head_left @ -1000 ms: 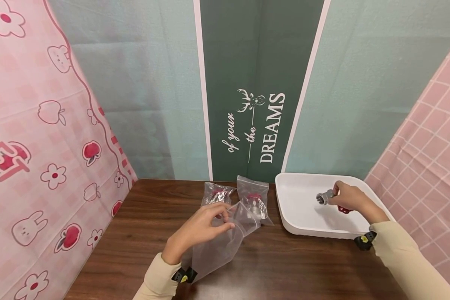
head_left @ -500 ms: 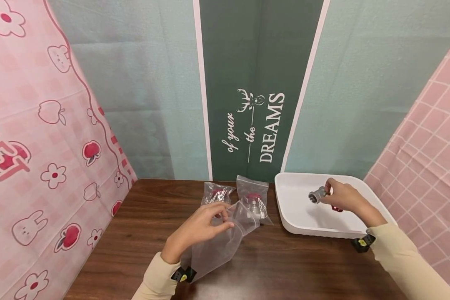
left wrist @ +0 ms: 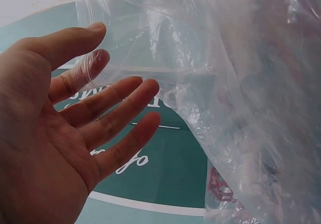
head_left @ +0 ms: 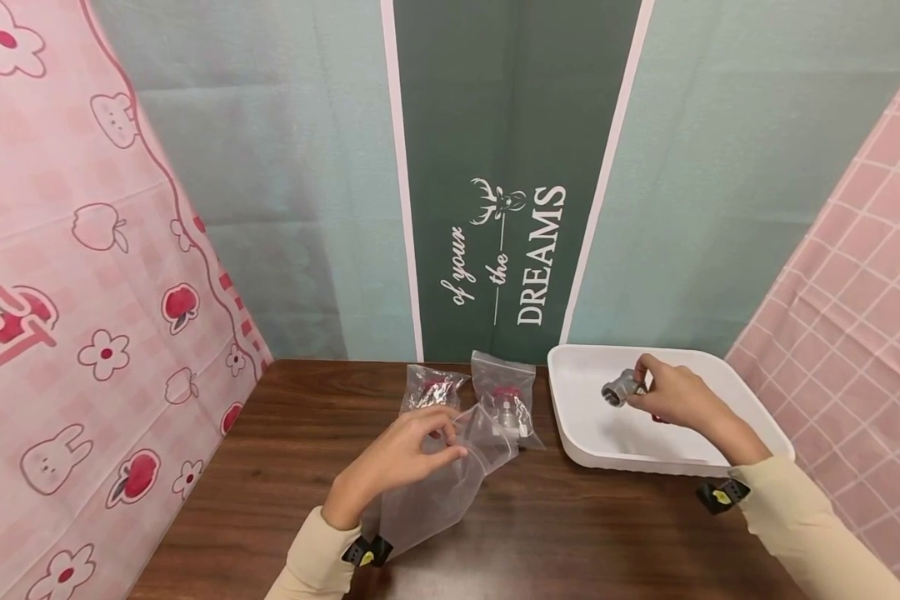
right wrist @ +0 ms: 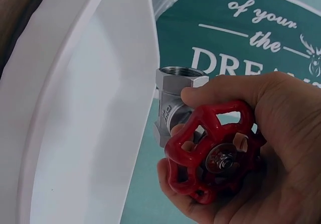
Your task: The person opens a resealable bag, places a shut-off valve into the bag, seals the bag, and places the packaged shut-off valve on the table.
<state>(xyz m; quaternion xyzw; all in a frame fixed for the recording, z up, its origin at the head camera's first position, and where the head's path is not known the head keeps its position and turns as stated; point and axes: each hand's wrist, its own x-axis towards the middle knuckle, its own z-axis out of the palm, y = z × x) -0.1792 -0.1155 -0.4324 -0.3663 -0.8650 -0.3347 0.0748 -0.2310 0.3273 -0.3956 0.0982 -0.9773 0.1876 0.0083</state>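
My right hand (head_left: 678,396) holds a grey metal gate valve (head_left: 624,388) above the white tray. The right wrist view shows its threaded end and the red handwheel (right wrist: 215,151), with my thumb on the metal body and fingers behind. My left hand (head_left: 401,450) is at the mouth of a clear zip bag (head_left: 438,500). In the left wrist view, the index finger (left wrist: 100,61) shows through the bag's plastic edge; the thumb stands apart from it and the other fingers are spread.
Two clear bags, a left one (head_left: 431,388) and a right one (head_left: 506,408), lie at the table's back, each with a red-topped item inside. A white tray (head_left: 667,462) stands at the right. Behind the brown table (head_left: 570,533) hangs a green printed cloth (head_left: 517,125).
My right hand has carried the gate valve leftward and slightly up over the tray. The left hand and its bag have hardly moved.
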